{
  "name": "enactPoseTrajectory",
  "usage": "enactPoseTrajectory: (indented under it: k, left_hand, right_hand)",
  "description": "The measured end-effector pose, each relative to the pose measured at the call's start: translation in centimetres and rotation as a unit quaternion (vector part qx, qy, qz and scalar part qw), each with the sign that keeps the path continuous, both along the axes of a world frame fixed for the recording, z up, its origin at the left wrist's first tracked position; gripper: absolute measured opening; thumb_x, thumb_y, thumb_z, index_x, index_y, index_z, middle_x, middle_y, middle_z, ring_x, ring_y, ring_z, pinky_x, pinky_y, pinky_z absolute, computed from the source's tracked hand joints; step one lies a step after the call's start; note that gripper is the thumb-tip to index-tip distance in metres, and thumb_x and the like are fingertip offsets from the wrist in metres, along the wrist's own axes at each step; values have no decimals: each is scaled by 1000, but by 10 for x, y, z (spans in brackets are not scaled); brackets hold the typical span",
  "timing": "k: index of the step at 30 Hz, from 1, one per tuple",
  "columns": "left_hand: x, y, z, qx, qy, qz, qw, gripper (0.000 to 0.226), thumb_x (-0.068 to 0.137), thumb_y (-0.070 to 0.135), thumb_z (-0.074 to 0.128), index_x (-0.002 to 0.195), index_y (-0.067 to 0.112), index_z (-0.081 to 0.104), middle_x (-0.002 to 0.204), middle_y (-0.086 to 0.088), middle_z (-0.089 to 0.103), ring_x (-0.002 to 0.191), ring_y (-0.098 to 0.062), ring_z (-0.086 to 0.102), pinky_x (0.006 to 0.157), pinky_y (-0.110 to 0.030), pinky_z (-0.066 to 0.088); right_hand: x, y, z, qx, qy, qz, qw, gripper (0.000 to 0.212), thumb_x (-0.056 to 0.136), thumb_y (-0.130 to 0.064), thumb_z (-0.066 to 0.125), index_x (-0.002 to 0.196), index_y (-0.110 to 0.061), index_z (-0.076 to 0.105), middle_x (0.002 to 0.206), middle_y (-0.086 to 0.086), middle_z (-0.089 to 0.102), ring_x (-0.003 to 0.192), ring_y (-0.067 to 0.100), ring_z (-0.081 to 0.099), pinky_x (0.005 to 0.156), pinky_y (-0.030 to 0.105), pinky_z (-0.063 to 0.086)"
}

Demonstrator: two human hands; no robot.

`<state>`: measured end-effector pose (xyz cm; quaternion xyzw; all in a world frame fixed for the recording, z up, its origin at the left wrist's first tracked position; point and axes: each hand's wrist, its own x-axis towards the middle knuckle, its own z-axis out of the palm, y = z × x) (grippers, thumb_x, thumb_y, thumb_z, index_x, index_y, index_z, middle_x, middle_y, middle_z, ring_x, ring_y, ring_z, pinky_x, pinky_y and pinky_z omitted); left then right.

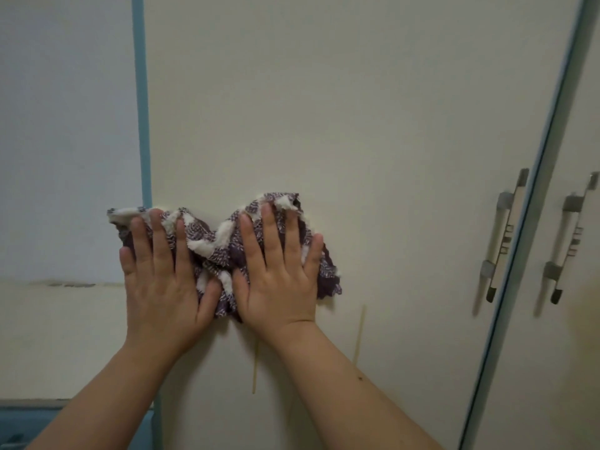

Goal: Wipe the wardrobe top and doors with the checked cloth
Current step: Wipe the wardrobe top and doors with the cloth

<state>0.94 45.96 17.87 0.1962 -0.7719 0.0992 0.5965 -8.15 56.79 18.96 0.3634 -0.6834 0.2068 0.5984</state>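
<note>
Both palms flat on the checked cloth (224,251), bunched against the cream wardrobe door (341,108). Left hand (165,280) and right hand (279,280) side by side, fingers straight and slightly spread — pressing, not gripping. Cloth's left end, beyond the left fingertips, crosses the blue edge strip (143,108). Two metal handles (503,235) well right of the right fingers.

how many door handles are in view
2: the left handle at the right edge of the wide door, the right handle on the next door. Others may be out of frame.
</note>
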Motion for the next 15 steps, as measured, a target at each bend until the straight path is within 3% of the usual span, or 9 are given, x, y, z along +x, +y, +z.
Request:
enactPoseTrajectory:
  k: [3, 7, 12, 15]
  left_hand:
    - [-12, 15, -13, 0, -12, 13, 1000, 80, 80, 41, 31, 144, -1, 12, 152, -23, 3, 142, -25, -17, 112, -47, -5]
    - [-39, 49, -33, -45, -16, -3, 999, 83, 80, 49, 33, 148, 16, -1, 154, -5, -19, 142, -27, -13, 112, -48, -8]
    - [-69, 88, -41, -57, 4, -10, 998, 77, 83, 54, 29, 148, 25, 2, 155, -4, -15, 143, -28, -9, 112, -50, -6]
    - [-83, 110, -42, -77, 4, -21, 997, 70, 87, 54, 26, 148, 26, 10, 155, -10, 2, 143, -30, 0, 112, -50, -3]
  right_hand:
    - [-10, 14, -13, -7, 7, 6, 1000, 67, 87, -42, 38, 148, -24, 17, 153, 0, 18, 145, 22, -1, 114, 54, 2]
    - [-38, 53, -43, -31, 1, -28, 999, 70, 88, -42, 34, 150, -24, 7, 158, -2, -4, 145, 22, -1, 112, 55, 2]
    - [-67, 95, -56, -51, -11, -44, 998, 71, 88, -42, 32, 150, -25, -1, 157, -4, -13, 145, 23, -5, 112, 55, -1]
    - [-82, 117, -62, -61, -23, -43, 997, 73, 86, -40, 34, 150, -26, 0, 157, -5, -13, 145, 24, -4, 113, 55, -2]
